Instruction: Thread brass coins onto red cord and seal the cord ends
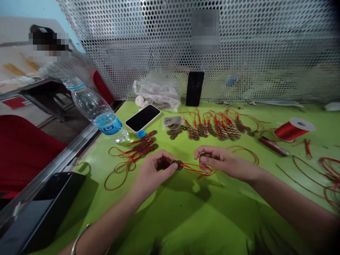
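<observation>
My left hand (159, 168) pinches a small stack of round bronze coins (177, 165) between thumb and fingertips. From the coins a red cord (192, 167) runs right to my right hand (216, 159), whose curled fingers hold it, with loose ends trailing below. Left of my left hand lie finished-looking strings of coins (143, 147) with red cord loops (117, 177). Beyond my hands is a row of coin strings (223, 127) tied with red cord. Loose coins (175, 130) lie by a small clear bag (172, 121).
A tilted plastic bottle (92, 106), a white-edged phone (143, 118) and a blue cap (141, 134) are at left. Another phone (194, 88) leans on the perforated metal panel (159, 42). A red thread spool (293, 129) and dark red stick-like object (273, 146) lie right. A person (69, 65) sits beyond.
</observation>
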A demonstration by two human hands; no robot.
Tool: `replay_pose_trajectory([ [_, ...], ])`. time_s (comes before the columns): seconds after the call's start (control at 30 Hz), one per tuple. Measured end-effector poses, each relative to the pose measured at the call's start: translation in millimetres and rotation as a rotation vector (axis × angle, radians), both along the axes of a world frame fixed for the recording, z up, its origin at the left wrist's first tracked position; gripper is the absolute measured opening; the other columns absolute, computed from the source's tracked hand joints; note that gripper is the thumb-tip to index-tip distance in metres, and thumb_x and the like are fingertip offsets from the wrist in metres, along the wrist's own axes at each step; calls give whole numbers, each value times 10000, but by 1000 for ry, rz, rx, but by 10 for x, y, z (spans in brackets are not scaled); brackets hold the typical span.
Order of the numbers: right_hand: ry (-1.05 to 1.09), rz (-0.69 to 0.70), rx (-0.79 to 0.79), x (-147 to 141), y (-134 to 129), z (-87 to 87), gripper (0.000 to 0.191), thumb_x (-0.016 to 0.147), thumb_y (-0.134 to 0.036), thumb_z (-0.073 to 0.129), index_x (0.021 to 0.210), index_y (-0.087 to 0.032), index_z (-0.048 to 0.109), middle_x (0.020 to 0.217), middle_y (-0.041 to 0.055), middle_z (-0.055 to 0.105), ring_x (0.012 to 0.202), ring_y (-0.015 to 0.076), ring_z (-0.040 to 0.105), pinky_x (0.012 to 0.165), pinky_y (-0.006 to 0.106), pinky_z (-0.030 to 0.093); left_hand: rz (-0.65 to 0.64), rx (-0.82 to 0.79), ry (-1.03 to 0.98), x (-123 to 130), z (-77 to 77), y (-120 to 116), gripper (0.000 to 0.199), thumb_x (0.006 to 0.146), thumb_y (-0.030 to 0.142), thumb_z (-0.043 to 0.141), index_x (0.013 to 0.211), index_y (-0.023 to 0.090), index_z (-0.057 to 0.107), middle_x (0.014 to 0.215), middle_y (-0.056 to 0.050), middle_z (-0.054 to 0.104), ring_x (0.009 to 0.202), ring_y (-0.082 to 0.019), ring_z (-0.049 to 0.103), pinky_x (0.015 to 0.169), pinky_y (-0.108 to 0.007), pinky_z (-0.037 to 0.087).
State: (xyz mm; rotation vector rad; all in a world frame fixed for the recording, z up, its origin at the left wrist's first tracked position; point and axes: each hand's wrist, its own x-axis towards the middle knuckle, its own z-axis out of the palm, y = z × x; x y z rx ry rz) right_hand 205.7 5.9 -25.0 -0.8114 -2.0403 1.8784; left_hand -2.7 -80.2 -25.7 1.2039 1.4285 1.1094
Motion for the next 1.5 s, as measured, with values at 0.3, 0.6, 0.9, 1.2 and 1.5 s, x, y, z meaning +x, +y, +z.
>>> replay_pose_trajectory([
  [0.3, -177, 82, -124, -52, -54, -30, 459, 769, -443, 623, 1146, -186, 566, 446, -97, 443, 346, 44, 346, 360, 164, 236, -19, -34, -17, 34, 32, -9, 148, 685, 263, 687, 728, 143, 611, 675, -7, 630, 624, -112, 568, 578, -216, 439],
  [0.6, -226, 66, -224, -49, -43, -73, 397, 850, -420, 508, 1145, -164, 582, 431, -82, 500, 263, 20, 293, 281, 132, 204, -10, -39, -33, 47, 37, -21, 123, 698, 234, 685, 737, 144, 610, 674, 3, 614, 633, -102, 559, 584, -207, 429],
  [0.9, -178, 158, -418, -38, -30, -87, 473, 772, -453, 618, 1124, -137, 583, 413, -100, 459, 253, 8, 262, 255, 125, 163, -27, -46, -37, 33, 25, -3, 125, 697, 230, 686, 737, 139, 609, 687, -6, 635, 642, -108, 564, 605, -216, 438],
  [1.2, -168, -70, -97, 4, 79, -94, 347, 745, -471, 639, 894, -158, 632, 488, -66, 474, 398, 34, 372, 382, 160, 277, -46, -41, -71, 13, 10, -8, 130, 694, 225, 698, 744, 140, 613, 692, 7, 626, 632, -88, 547, 586, -191, 416],
  [1.5, -81, -282, 81, 349, 464, -73, 345, 715, -500, 657, 828, -175, 655, 704, 9, 574, 650, 109, 508, 632, 248, 409, -56, 2, -65, -35, -30, -11, 139, 707, 236, 691, 771, 142, 611, 711, -7, 644, 653, -96, 568, 598, -194, 421],
])
